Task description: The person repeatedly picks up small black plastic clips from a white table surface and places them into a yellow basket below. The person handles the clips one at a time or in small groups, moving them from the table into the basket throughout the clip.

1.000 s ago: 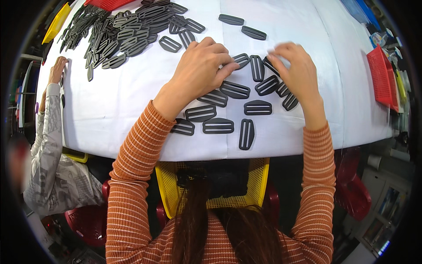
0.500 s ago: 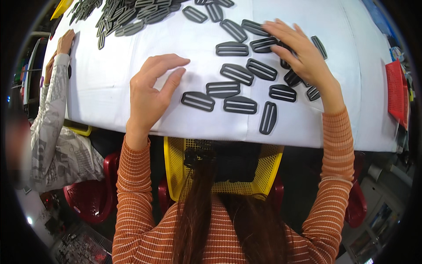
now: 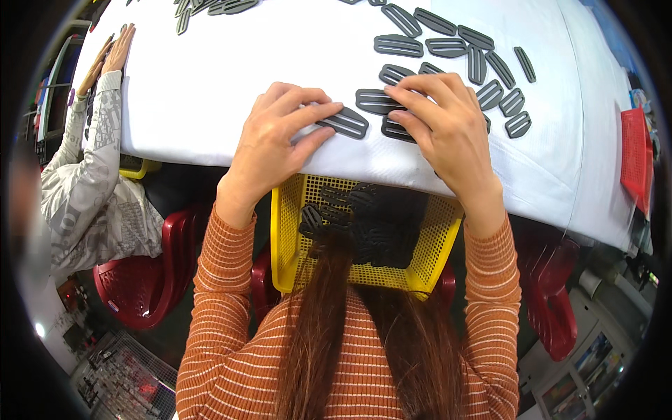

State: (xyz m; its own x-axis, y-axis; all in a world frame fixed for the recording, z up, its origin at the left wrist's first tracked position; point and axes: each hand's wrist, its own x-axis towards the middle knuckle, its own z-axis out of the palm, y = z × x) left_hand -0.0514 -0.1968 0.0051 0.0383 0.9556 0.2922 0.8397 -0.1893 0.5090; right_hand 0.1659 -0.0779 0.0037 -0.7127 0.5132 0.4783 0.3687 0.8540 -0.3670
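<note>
Narrowed on one buckle [image 3: 348, 123], our left hand [image 3: 269, 133] seemed best used lightly; we couldn't tell what our right hand [image 3: 451, 129] held.

Black buckles [image 3: 398, 45] on white table [image 3: 203, 91]

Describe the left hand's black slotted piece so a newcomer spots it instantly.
Find the near edge of the white table, beyond the yellow basket. There, the left hand has a black slotted piece between fingers and thumb; neighbouring pieces lie clear of that hand.
</note>
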